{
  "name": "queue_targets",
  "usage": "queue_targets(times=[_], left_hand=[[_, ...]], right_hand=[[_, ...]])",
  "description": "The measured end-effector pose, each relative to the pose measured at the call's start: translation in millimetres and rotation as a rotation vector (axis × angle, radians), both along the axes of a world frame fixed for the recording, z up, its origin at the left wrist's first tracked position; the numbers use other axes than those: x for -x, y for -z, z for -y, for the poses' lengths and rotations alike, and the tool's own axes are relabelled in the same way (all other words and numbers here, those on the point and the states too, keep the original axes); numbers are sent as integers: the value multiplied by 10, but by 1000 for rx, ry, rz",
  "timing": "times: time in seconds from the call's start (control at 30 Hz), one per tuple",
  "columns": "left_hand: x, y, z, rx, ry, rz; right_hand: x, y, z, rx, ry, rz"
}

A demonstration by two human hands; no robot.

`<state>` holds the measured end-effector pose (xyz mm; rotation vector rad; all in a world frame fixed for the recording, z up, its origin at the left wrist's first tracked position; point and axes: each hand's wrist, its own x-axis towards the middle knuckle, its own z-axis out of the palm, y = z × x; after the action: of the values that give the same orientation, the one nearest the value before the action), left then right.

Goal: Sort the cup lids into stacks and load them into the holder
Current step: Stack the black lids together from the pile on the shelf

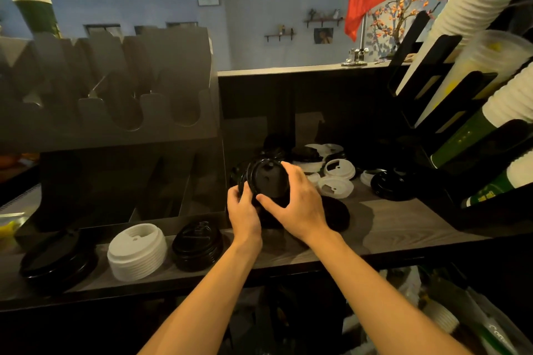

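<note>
Both hands meet over the middle of the worktop (403, 219), w/ a small bunch of black lids (269, 181) between them, tilted toward the camera. Left hand (243, 210) has its fingers curled round the bunch's lower-left rim. Right hand (294, 199) spreads thumb & fingers wide round the top lid's edge, holding it. Prob. the step is seating one more lid on a stack in the making, but that's a guess.

Done so far: 3 stacks stand along the front-left edge. A wide black stack (57, 262) sits nearest the left corner, a white stack (137, 251) next, then a smaller black stack (197, 245) just beside the left wrist.

Left to do: a loose pile (336, 186) of white & black lids lies toward the back edge, right of the hands, unsorted. The holder (115, 89) at the back-left shows bare U-shaped slots up top; its lower bays are too dark to tell. So no loading visible yet. Est.: sorting approx. halfway, loading not begun. The cup rack (461, 112) on the right edge isn't part of this job.
</note>
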<state>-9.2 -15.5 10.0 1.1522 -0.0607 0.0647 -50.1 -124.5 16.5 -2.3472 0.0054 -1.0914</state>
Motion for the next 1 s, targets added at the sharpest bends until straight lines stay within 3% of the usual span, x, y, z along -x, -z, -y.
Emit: queue_targets(times=[0.1, 0.2, 0.33, 0.6, 0.9, 1.0], left_hand=[[21, -16, -9, 118, 73, 11], [55, -24, -8, -39, 46, 105], [76, -14, 11, -159, 41, 233], [100, 0, -4, -143, 99, 321], [92, -16, 5, -158, 41, 284], [89, -10, 1, -170, 53, 295]], right_hand=[[-47, 58, -53, 44, 28, -78], [-55, 79, -26, 53, 25, -76], [-41, 114, 62, -55, -58, -68], [-56, 123, 106, -301, -165, 13], [-27, 92, 114, -391, -202, 23], [-13, 97, 101, -306, -146, 71]])
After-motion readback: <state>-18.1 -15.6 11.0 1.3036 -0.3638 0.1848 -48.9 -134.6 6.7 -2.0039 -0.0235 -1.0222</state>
